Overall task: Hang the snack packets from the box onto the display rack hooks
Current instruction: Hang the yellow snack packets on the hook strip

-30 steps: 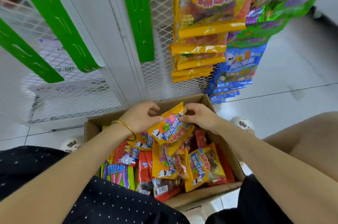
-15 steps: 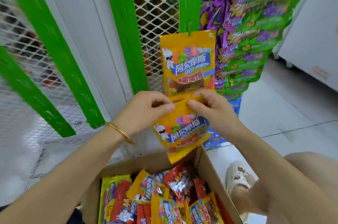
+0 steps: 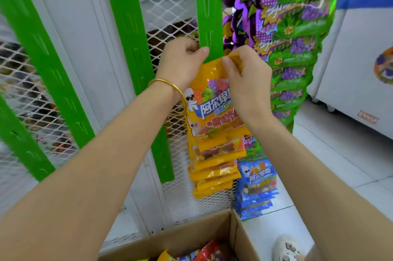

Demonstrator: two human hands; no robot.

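Observation:
I hold a yellow snack packet [image 3: 212, 99] by its top edge against a green hanging strip [image 3: 209, 11] on the white mesh rack. My left hand [image 3: 180, 62] pinches the top left corner and touches the strip. My right hand [image 3: 244, 75] pinches the top right corner. Several more yellow packets [image 3: 214, 171] hang in a column right below it. The cardboard box [image 3: 231, 231] sits at the bottom, with a few red and yellow packets [image 3: 204, 253] showing inside.
Purple-green packets [image 3: 291, 33] hang in a column to the right, blue packets [image 3: 257, 186] below them. Other green strips [image 3: 131, 47] cross the mesh on the left. A white freezer [image 3: 361, 73] stands at far right. A white shoe [image 3: 287, 248] rests on the tiled floor.
Both hands lifted the yellow packet out of the box and up to the green strip, above the hanging yellow packets. The view tilted upward, so the box dropped to the bottom edge.

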